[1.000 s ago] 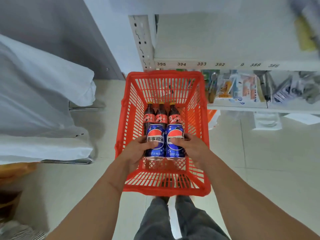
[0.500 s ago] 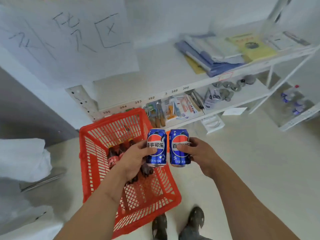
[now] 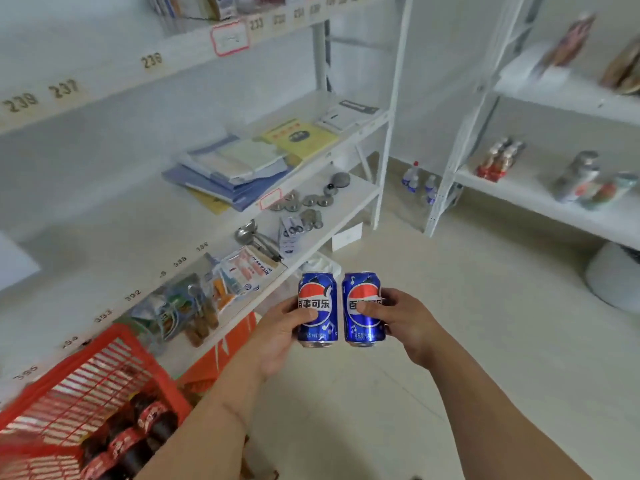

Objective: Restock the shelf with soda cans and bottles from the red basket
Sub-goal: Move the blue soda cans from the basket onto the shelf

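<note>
Left hand: I grip one can upright.
Right hand: grips the other can, side by side for shelving.
Basket: seven o'clock, bottles inside.
Drinks shelf: two o'clock.

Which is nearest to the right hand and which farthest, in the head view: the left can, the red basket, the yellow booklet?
From the right hand:
1. Left can, just beside it, gripped by the left hand.
2. Red basket, low on the floor at far left.
3. Yellow booklet, up on the middle shelf, farthest.
</note>
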